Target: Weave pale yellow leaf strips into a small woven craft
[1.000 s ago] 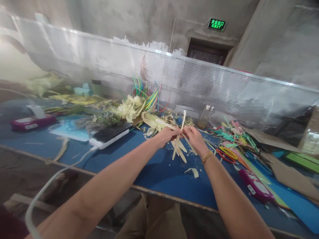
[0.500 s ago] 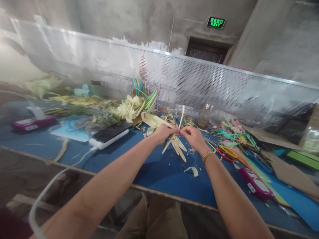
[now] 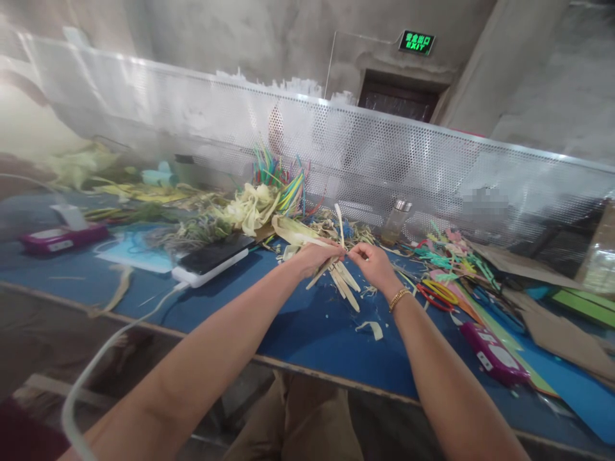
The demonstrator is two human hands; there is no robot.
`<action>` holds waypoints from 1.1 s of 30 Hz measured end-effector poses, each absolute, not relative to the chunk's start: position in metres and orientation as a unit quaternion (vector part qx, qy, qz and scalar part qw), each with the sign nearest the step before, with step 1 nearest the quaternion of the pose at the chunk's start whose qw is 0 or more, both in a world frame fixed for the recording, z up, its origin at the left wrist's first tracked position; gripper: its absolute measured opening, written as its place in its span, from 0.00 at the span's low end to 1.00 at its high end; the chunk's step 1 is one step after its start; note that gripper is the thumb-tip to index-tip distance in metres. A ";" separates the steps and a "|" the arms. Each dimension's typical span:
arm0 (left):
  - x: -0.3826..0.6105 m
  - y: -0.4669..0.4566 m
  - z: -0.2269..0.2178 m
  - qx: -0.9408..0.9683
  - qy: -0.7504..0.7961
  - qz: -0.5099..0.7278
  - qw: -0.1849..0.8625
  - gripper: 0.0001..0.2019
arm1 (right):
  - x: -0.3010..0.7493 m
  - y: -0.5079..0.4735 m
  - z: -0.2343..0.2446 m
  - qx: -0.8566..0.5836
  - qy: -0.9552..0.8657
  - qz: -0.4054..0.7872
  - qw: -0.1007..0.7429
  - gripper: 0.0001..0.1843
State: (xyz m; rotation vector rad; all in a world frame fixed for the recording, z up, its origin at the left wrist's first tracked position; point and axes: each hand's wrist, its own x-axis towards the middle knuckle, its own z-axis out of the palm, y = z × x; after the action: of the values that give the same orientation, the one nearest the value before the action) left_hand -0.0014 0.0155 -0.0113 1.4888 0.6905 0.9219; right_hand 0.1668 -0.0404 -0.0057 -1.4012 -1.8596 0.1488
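My left hand (image 3: 323, 256) is closed on pale, dried husk strips (image 3: 339, 225) above the blue table, one of which stands up from its fingertips. Right beside it my right hand (image 3: 369, 261), with a gold bracelet at the wrist, pinches thumb and forefinger together. What lies in that pinch is too small to make out. More pale strips (image 3: 344, 287) fan out below the left hand towards me. A broader husk leaf (image 3: 288, 227) lies behind the left hand. One small curled scrap (image 3: 373, 330) rests nearer the table edge.
On the left are a white power bank (image 3: 211, 266) with a cable and a heap of husks (image 3: 250, 208). Scissors (image 3: 438, 293), a purple device (image 3: 494, 352) and coloured sheets lie at right. A glass bottle (image 3: 398, 221) stands before the perforated metal screen (image 3: 365, 147).
The upright strip between my hands has tipped to the left. The strip end below my left hand has shifted slightly up and left. My right hand has hardly moved.
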 end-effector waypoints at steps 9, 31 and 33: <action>0.004 0.020 -0.018 0.517 0.259 0.458 0.675 0.13 | 0.153 -0.050 -0.001 -0.587 -0.638 -0.139 0.478 0.17; 0.013 0.018 -0.023 0.451 0.247 0.509 0.691 0.06 | 0.113 -0.044 -0.030 -0.612 -0.724 0.038 0.315 0.18; 0.013 0.020 -0.025 0.441 0.243 0.518 0.691 0.06 | 0.112 -0.044 -0.029 -0.616 -0.724 0.039 0.309 0.18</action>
State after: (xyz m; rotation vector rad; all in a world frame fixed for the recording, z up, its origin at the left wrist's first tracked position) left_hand 0.0130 0.0204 -0.0252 0.9861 0.5440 1.1590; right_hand 0.1124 -0.0442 -0.0295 -1.6275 -1.9133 0.1042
